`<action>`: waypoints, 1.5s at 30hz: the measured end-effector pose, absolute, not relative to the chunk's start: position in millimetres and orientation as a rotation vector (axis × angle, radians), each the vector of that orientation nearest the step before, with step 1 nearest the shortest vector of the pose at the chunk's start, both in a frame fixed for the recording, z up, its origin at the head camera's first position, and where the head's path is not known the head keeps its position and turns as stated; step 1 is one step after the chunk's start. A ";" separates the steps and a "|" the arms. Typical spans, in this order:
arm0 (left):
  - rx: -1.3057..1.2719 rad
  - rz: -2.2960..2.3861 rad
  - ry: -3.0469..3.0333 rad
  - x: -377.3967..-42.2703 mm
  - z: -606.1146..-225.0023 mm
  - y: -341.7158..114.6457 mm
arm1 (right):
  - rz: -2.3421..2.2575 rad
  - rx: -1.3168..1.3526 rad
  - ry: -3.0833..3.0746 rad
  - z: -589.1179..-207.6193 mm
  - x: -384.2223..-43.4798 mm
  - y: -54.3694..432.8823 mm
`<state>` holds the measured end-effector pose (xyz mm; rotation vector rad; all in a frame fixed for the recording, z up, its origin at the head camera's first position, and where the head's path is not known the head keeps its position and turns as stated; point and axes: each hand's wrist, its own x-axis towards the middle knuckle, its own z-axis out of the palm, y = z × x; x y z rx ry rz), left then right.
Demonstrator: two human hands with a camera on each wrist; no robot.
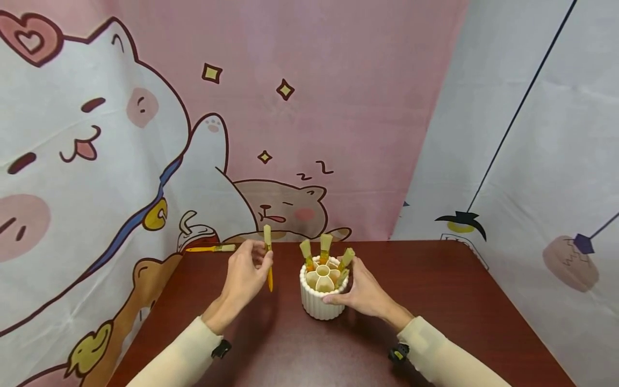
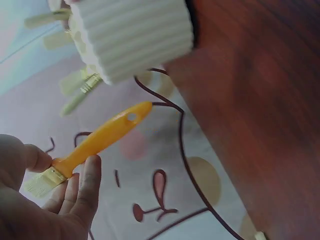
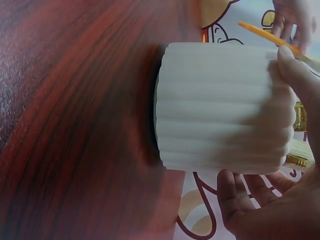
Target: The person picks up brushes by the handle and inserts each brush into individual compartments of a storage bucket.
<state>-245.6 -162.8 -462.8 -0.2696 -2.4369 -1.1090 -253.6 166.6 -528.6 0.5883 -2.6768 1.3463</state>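
Observation:
My left hand (image 1: 247, 271) pinches a paintbrush (image 2: 102, 135) with a yellow handle and pale bristles. It is held upright above the table, bristles up and handle down, to the left of a white ribbed brush holder (image 1: 319, 305). Thumb and fingers grip it near the metal collar. My right hand (image 1: 365, 290) grips the holder from its right side, thumb at the front rim and fingers behind, as the right wrist view (image 3: 270, 200) shows. Several brushes stand bristles up in the holder's petal-shaped compartments, among them a brush (image 1: 325, 244) at the back.
Another yellow-handled paintbrush (image 1: 211, 248) lies flat at the table's far left corner. The dark red-brown wooden table (image 1: 435, 301) ends at a cloth backdrop (image 1: 348, 134) printed with cartoon animals. Both forearms wear pale sleeves with dark wrist straps.

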 end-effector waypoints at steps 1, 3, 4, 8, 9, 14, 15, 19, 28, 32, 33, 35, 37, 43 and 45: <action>-0.274 -1.123 -2.430 -244.5 -460.1 -159.4 | 1.346 0.585 -2.678 -528.5 -253.5 166.5; -0.290 -1.155 -2.402 -243.2 -455.4 -152.6 | 1.349 0.575 -2.680 -528.2 -253.3 166.5; -0.296 -1.170 -2.387 -242.5 -453.2 -149.1 | 1.352 0.570 -2.681 -528.2 -253.1 166.7; -0.306 -1.245 -2.322 -238.9 -446.6 -136.2 | 1.361 0.550 -2.687 -529.0 -252.3 167.5; -0.308 -1.265 -2.308 -238.1 -445.6 -133.1 | 1.360 0.546 -2.689 -529.4 -252.0 167.7; -0.337 -1.346 -2.276 -235.2 -444.8 -119.0 | 1.361 0.540 -2.687 -531.4 -250.9 167.4; -0.344 -1.353 -2.279 -234.6 -445.2 -116.4 | 1.363 0.541 -2.685 -531.7 -250.7 167.2; -0.376 -1.350 -2.307 -232.9 -450.0 -108.0 | 1.354 0.545 -2.683 -532.6 -250.1 166.4; -0.462 -1.307 -2.411 -232.0 -472.7 -100.1 | 1.303 0.550 -2.702 -531.7 -249.1 164.6; -0.467 -1.191 -2.500 -232.7 -484.3 -102.1 | 1.281 0.550 -2.723 -530.0 -248.2 165.3; -0.467 -1.153 -2.520 -233.1 -486.7 -102.9 | 1.274 0.554 -2.729 -529.8 -248.1 166.0; -0.461 -1.094 -2.555 -233.4 -490.4 -104.2 | 1.278 0.564 -2.739 -528.9 -248.2 168.0; -0.464 -1.069 -2.578 -233.7 -493.1 -105.1 | 1.273 0.578 -2.755 -528.3 -248.5 171.0; -0.505 -1.125 -2.634 -233.8 -496.7 -106.9 | 1.261 0.676 -2.769 -526.1 -251.5 180.8; -0.533 -1.125 -2.635 -233.7 -497.5 -107.7 | 1.272 0.718 -2.761 -525.1 -253.0 183.0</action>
